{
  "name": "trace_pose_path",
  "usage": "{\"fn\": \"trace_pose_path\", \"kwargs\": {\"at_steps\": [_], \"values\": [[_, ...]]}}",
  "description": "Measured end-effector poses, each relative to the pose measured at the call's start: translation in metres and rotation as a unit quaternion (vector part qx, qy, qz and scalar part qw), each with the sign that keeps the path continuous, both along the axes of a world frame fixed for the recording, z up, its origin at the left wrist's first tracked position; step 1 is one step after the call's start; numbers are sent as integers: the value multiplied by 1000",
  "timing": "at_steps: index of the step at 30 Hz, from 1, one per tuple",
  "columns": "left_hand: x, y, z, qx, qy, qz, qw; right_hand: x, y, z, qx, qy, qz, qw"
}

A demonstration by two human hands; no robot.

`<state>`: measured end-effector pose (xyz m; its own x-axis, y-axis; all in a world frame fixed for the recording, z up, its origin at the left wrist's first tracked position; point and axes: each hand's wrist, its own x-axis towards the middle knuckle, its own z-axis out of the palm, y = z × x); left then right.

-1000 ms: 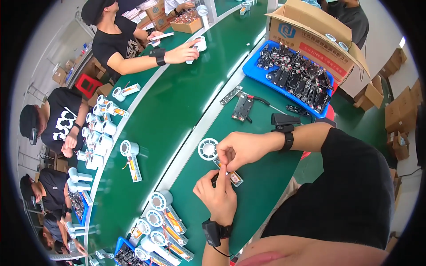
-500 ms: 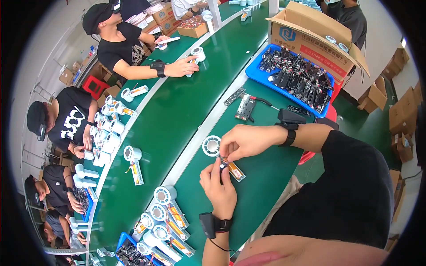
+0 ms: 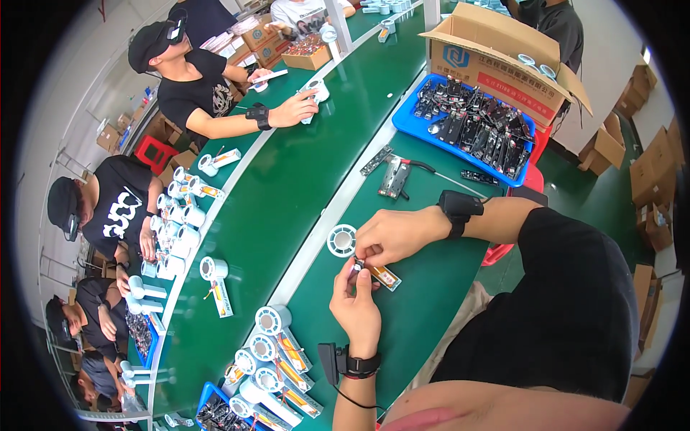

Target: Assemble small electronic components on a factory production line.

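Left grip (image 3: 356,316) is pinching a small part (image 3: 358,265), right grip (image 3: 399,235) unclear; the pale fan head (image 3: 341,241) is lying at eleven o'clock, probably light, stiff, brittle, best taken by its rim

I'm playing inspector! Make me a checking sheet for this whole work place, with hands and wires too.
Surface: green worktop beside a green belt.
Job's things: round-headed pale unit by the hands; similar units at lower left.
Clutter: blue tray of dark parts; loose dark casing.
Left hand: pinches a small dark part.
Right hand: fingertips close by, grip unclear.
Cables: black cable at the left wrist.
Surroundings: people across the belt; cardboard box behind the tray.
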<state>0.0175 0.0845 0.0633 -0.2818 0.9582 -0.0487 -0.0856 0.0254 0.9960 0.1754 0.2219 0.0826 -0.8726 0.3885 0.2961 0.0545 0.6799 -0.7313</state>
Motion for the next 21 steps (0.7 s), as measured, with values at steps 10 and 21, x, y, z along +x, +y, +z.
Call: {"fn": "trace_pose_path", "kwargs": {"at_steps": [10, 21], "values": [[8, 0, -7, -10, -62, 37, 997, -3, -16, 0, 195, -11, -76, 978], [9, 0, -12, -53, -88, 42, 994, 1, -31, 10, 285, -86, -105, 949]]}}
